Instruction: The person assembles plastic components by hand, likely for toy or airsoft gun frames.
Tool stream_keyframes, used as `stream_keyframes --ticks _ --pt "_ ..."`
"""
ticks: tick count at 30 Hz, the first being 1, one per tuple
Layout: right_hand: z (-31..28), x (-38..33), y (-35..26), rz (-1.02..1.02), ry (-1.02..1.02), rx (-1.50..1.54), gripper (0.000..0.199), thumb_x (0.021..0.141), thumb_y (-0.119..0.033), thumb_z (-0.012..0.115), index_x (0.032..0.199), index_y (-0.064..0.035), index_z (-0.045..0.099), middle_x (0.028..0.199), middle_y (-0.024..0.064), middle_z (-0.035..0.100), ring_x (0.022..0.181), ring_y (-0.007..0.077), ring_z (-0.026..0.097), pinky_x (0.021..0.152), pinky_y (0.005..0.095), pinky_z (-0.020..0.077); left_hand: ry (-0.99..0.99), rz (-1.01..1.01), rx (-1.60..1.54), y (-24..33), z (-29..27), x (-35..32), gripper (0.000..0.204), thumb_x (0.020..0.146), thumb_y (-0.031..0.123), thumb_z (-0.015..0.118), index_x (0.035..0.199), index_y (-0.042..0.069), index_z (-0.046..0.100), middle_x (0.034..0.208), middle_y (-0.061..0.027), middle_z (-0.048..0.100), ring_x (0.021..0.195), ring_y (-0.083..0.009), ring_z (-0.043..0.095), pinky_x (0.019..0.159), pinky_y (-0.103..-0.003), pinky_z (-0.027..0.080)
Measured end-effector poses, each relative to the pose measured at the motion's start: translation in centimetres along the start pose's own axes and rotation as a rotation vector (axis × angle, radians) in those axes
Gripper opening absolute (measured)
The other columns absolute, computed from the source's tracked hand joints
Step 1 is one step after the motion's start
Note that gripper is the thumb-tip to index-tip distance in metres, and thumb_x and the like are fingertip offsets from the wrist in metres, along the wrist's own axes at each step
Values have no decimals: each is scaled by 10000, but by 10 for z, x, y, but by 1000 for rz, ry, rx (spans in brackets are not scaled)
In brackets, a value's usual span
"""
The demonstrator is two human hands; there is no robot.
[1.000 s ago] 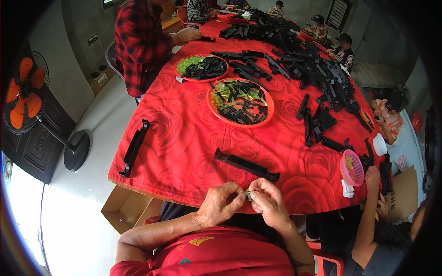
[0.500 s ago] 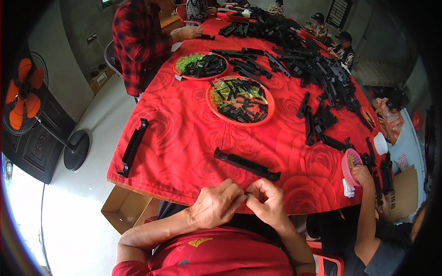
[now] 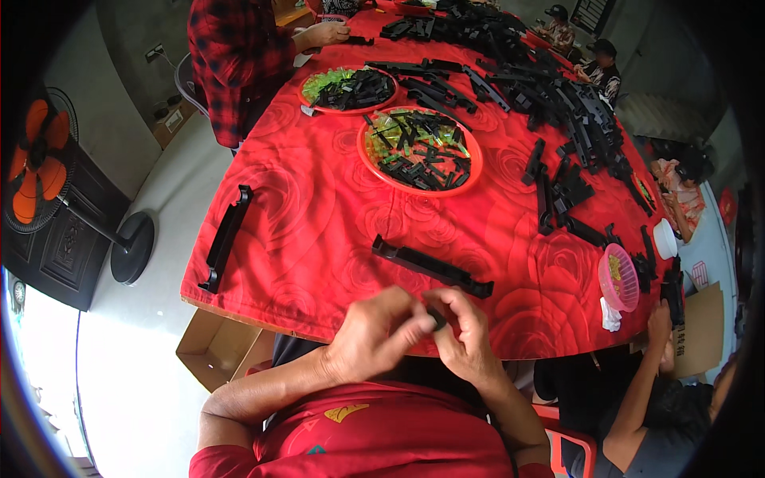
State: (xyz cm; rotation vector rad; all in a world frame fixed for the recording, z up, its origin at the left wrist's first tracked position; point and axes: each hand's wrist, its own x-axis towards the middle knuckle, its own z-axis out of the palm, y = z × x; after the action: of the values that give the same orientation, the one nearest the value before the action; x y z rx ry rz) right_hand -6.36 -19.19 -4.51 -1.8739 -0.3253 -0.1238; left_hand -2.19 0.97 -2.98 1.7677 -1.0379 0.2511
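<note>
Above my lap at the table's near edge, my left hand (image 3: 374, 336) and my right hand (image 3: 464, 338) meet at the fingertips. Both are closed around a small black piece (image 3: 436, 318), mostly covered by the fingers, so its exact shape is hidden. Just beyond them lies a long black plastic strip-like part (image 3: 430, 267) with raised ends, touched by neither hand. A similar long black part (image 3: 226, 239) rests at the left side of the table. Farther off, a round orange-red tray (image 3: 476, 163) holds short black pieces and yellow-green translucent bits.
A second tray (image 3: 306, 102) of similar pieces stands behind. Long black parts (image 3: 586, 131) are heaped along the right and far table. A pink basket (image 3: 629, 279) and white bowl (image 3: 665, 239) sit at right, near a co-worker's arm (image 3: 637, 390). Another person in a checked shirt (image 3: 239, 72) works at left.
My hands have turned slightly, showing more of the small black piece between them. The co-worker's hand at right has left the pink basket and moved down to the table edge. The view has tilted slightly.
</note>
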Motion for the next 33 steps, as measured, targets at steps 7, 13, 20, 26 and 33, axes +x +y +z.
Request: stream_keyframes --ticks 7,13,20,26,33 --pt "1 3 -4 -127 111 -66 533 1011 -295 745 1388 29 552 1161 109 606 985 153 615 875 313 514 -245 -775 -1041 -11 -3 -9 203 1091 235 635 1205 76 689 990 17 681 784 -49 657 622 -195 466" --pt "5 -6 4 117 -48 311 629 982 -386 777 1418 3 545 1161 78 605 976 128 597 876 300 508 -345 -753 -1118 -18 -13 -10 189 1064 223 680 1148 56 701 953 7 694 752 -42 651 617 -194 470" --pt "7 -6 2 54 -83 255 646 960 -404 797 1422 -23 557 1210 80 601 1106 176 600 931 327 497 -358 -687 -955 -10 -19 -4 111 1038 155 687 1025 46 701 877 4 646 696 -37 592 549 -198 434" --pt "11 -3 -2 -64 -34 270 502 1000 -334 748 1354 -8 605 1254 121 620 1129 215 620 959 357 502 -408 -777 -1148 -17 -4 -11 82 1011 138 663 1019 56 658 823 29 592 655 -37 552 531 -200 425" --pt "14 1 -17 -152 80 -36 238 998 11 549 1179 15 704 1123 159 708 1027 301 670 909 379 529 -188 -757 -1025 3 14 -13 212 1028 239 707 1109 44 688 813 5 628 660 -68 588 559 -240 458"
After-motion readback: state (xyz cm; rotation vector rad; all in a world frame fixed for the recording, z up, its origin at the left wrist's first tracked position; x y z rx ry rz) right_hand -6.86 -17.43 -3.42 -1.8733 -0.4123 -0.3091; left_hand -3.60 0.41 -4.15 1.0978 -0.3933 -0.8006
